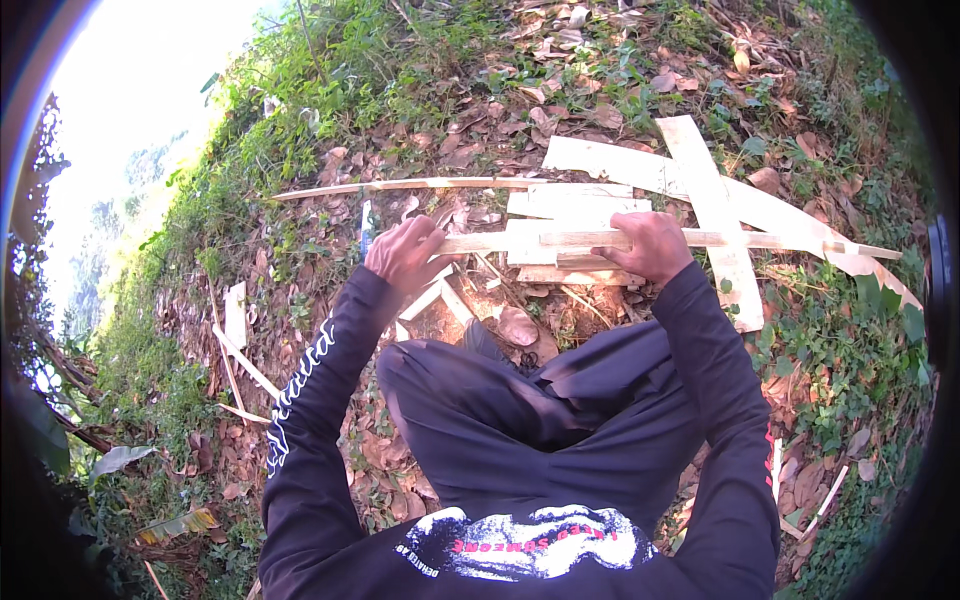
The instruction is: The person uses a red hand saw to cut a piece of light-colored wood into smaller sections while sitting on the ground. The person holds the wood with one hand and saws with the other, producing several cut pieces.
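A long, thin pale wooden strip (490, 242) lies crosswise in front of my crossed legs, running on past my right hand to the far right. My left hand (402, 252) is closed round its left end. Farther along, my right hand (648, 245) grips it too, fingers curled over the near side. Beneath the strip, between the hands, is a stack of short pale boards (570, 204). Beyond my right hand the strip passes over a wider plank (700, 180). Whatever lies under my palms is hidden.
A long curved board (610, 160) crosses under the plank at the right. Another thin strip (430, 184) lies beyond my hands. Wood offcuts (245, 360) are scattered at the left. Dry leaves (480, 140) and green plants (300, 110) cover the sloping ground.
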A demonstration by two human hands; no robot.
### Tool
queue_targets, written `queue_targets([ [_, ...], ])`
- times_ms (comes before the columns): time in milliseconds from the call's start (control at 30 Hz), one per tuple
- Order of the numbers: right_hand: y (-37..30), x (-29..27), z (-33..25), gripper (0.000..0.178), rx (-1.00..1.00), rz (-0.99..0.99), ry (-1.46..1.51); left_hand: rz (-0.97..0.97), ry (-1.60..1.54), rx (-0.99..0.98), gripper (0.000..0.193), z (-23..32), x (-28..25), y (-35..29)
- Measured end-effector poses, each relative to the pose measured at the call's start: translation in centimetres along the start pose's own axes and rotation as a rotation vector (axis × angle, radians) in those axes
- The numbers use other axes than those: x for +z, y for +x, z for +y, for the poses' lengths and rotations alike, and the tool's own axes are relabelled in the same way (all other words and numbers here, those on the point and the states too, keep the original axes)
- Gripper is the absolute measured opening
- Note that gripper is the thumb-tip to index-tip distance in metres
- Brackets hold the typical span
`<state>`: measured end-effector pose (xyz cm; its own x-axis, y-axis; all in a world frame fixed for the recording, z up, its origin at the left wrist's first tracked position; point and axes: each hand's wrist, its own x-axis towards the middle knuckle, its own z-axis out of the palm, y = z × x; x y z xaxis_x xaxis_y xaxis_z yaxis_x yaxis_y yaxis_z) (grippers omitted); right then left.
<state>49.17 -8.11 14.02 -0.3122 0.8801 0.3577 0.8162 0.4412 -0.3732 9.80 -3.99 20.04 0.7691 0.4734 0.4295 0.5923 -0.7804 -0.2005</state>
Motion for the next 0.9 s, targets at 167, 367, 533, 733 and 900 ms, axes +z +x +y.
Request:
queue_targets([
  [167,1.5,-1.0,0.4,0.055,-0.134,0.2,0.004,0.015,0.028,0.054,0.033,-0.7,-2.1,3.1],
  [367,2.3,1.0,-0.3,0.062,0.027,0.147,-0.136,-0.148,-0.005,-0.023,0.04,-1.8,0.9,2.8],
  [533,2.2,3.5,1.7,0.072,0.126,0.136,-0.154,-0.298,-0.02,-0.212,0.053,-0.2,1.8,3.7],
  [733,2.9,4.6,2.0,0.074,0.22,0.017,-0.18,-0.28,-0.041,-0.414,0.058,2.8,2.5,3.0],
  [900,3.4,7.2,2.8,0.076,0.242,0.057,-0.193,-0.438,-0.019,-0.711,0.055,8.5,3.0,3.4],
])
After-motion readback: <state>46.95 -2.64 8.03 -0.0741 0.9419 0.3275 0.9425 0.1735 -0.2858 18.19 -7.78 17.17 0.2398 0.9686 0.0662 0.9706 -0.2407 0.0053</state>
